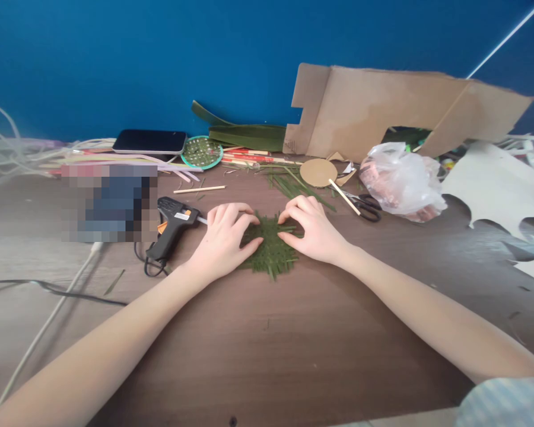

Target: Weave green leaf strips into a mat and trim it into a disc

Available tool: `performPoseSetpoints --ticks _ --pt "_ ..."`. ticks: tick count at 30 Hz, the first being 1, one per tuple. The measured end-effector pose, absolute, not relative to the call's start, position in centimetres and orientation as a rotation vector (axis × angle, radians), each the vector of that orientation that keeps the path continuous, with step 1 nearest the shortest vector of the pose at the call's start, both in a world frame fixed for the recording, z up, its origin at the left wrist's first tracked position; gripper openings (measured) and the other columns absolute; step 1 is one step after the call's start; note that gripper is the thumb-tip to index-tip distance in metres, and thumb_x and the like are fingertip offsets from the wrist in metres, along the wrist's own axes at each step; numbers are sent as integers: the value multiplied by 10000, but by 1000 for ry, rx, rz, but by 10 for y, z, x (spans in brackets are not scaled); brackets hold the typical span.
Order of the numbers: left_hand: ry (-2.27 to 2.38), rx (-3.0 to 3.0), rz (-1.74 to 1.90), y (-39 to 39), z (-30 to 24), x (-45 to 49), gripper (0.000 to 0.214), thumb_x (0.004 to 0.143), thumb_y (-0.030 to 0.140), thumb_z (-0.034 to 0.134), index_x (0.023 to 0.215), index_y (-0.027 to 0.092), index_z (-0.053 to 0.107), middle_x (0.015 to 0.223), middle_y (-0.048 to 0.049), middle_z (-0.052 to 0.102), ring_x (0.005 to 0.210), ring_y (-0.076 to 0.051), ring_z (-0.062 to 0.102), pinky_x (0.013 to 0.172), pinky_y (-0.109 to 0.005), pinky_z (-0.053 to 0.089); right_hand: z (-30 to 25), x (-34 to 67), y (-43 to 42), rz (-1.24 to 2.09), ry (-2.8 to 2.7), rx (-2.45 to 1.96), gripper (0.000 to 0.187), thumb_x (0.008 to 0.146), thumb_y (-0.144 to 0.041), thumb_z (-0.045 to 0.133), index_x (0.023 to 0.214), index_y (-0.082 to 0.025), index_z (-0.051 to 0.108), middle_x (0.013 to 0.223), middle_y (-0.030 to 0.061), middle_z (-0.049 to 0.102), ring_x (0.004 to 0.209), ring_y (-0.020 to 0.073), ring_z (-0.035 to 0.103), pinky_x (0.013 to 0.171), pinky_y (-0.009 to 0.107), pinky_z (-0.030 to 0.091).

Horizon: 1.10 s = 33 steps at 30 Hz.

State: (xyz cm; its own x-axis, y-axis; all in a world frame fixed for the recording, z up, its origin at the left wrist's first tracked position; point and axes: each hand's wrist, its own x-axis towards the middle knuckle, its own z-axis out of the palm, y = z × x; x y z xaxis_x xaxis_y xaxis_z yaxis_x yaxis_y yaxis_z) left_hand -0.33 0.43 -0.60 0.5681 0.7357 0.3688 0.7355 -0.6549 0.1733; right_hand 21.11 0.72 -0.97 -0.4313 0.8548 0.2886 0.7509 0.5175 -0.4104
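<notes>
A small mat (272,252) of interlaced green leaf strips lies on the brown table, with loose strip ends sticking out around its edges. My left hand (226,237) is curled at the mat's left side, its thumb and forefinger pressed on the strips with a gap between them. From the right side, my right hand (310,232) grips the mat in the same way, thumb nearer me and forefinger farther off. The undersides of the fingers are hidden. Left of my left hand lies a black glue gun (173,228).
Behind the mat are loose leaf strips (293,187), a cardboard disc (318,172), black scissors (368,207) and a plastic bag (403,181). A cardboard sheet (382,110) leans at the blue wall. A phone (150,141) and a round green-rimmed weave (202,152) lie back left.
</notes>
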Motion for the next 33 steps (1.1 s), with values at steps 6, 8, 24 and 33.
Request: performPoseSetpoints --ticks 6,8,24,33 --pt "1355 2757 628 5 -9 -2 217 799 331 597 942 170 565 1085 -109 548 1058 -272 460 898 -425 329 -9 210 6 362 -2284 -1305 98 772 -213 589 846 -207 526 1017 76 533 945 244 450 805 402 368" --pt "1371 2753 635 5 -9 -2 224 796 337 601 938 169 562 1080 -109 548 1053 -273 461 898 -428 326 -9 210 6 368 -2278 -1307 105 767 -207 598 838 -204 520 1020 78 533 944 244 451 807 404 369" --pt "1420 2715 624 6 -8 -2 236 773 358 617 908 179 546 1051 -100 552 1035 -273 465 898 -436 316 -10 211 7 396 -2273 -1277 118 773 -206 581 869 -201 512 1030 76 518 952 234 437 826 399 369" --pt "1441 2688 623 5 -6 -1 242 760 360 629 893 175 548 1040 -103 552 1025 -278 466 898 -446 317 -9 210 7 442 -2296 -1236 74 787 -189 552 853 -216 534 1043 63 533 991 237 437 865 411 362"
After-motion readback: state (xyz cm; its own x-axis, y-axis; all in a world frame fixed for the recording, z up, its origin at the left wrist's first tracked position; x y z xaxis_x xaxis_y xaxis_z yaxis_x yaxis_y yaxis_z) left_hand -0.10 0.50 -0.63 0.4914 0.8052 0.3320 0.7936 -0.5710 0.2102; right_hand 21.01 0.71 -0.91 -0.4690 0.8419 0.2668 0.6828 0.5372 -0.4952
